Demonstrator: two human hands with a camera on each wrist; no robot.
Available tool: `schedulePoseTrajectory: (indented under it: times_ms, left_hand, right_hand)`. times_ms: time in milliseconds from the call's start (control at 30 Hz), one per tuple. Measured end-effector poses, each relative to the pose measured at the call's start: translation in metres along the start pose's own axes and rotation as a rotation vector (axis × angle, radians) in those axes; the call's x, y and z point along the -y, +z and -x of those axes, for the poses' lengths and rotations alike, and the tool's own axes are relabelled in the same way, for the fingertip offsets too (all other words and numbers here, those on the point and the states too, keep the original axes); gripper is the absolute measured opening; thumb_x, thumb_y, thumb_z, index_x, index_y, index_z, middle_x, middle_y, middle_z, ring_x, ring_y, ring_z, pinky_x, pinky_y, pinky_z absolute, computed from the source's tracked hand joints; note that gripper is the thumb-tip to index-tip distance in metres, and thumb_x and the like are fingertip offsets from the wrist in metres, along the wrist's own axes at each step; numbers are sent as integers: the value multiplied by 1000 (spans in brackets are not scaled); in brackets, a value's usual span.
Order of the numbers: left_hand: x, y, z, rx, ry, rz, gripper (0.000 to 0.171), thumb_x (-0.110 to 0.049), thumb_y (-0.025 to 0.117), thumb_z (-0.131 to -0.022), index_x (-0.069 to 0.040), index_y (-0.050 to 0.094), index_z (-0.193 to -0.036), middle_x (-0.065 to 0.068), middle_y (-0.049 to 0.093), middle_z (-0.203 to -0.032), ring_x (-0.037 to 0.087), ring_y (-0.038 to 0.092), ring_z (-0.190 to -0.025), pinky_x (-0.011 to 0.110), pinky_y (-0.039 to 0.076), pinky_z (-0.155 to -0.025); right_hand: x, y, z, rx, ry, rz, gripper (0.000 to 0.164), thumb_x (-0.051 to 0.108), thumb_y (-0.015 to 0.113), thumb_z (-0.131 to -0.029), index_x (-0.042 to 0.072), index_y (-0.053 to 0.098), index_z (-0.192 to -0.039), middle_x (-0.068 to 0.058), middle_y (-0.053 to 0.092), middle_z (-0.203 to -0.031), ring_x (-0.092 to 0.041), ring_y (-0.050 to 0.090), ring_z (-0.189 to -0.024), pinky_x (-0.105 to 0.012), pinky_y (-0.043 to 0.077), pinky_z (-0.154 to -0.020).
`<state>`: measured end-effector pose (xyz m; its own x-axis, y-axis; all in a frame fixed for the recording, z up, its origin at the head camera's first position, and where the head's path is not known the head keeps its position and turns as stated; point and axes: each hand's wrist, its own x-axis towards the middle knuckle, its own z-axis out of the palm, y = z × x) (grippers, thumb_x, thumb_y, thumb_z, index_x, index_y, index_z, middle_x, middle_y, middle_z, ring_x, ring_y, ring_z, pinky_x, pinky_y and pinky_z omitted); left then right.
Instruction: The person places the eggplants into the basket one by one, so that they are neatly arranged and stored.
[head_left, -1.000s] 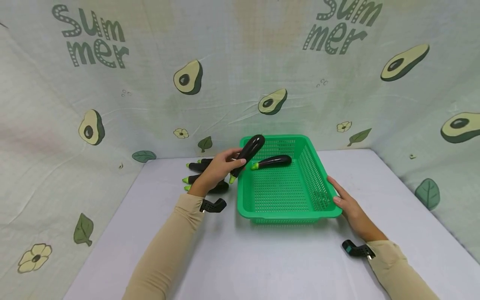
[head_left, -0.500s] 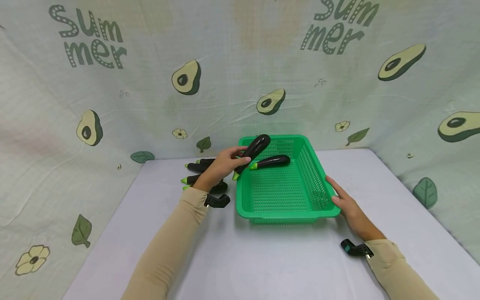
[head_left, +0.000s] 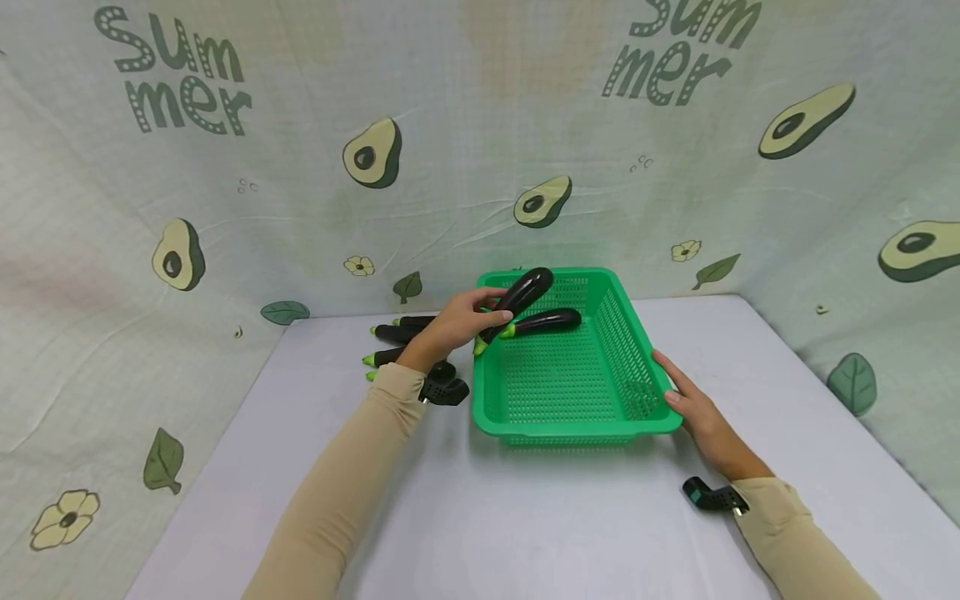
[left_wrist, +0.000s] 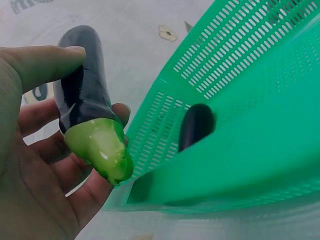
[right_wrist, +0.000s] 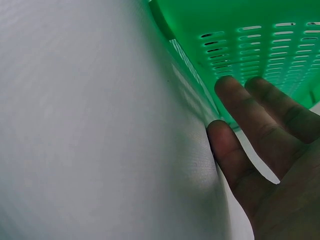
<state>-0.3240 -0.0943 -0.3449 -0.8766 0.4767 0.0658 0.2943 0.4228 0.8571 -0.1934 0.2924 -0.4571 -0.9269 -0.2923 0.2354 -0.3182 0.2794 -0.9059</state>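
My left hand (head_left: pixel 461 323) grips a dark purple eggplant (head_left: pixel 525 292) with a green stem end, tilted over the left rim of the green basket (head_left: pixel 562 429). In the left wrist view, the thumb lies on one side of this eggplant (left_wrist: pixel 82 85) and the fingers behind it. A second eggplant (head_left: pixel 551 322) lies inside the basket, near its back left. At the basket's right side, my right hand (head_left: pixel 708 429) holds the rim with the thumb at its edge. The right wrist view shows fingers (right_wrist: pixel 250 107) against the slotted outer wall; the thumb is hidden there.
Several more eggplants (head_left: pixel 386 357) lie on the white table (head_left: pixel 525 525) left of the basket, partly hidden by my left hand and wrist. A cloth backdrop (head_left: pixel 450 100) printed with avocados hangs behind the table. Each wrist wears a black camera mount (head_left: pixel 447 392).
My left hand has moved right with the eggplant, bringing it further over the basket. The right hand and the basket have stayed in place.
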Motion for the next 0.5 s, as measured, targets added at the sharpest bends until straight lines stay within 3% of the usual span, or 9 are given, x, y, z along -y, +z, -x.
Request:
schedulePoseTrajectory:
  times_ms: [500]
  left_hand:
    - [-9,4,-15,75,-30,12,55,-34,66,-98,-23,49,-149,6,51,-141,23,50,-128,46,44,-101]
  right_hand:
    - [0,0,0,10,-24,-21,58,19,34,-109,25,14,-163,-8,5,-167,-1,17,-143,-8,27,-99]
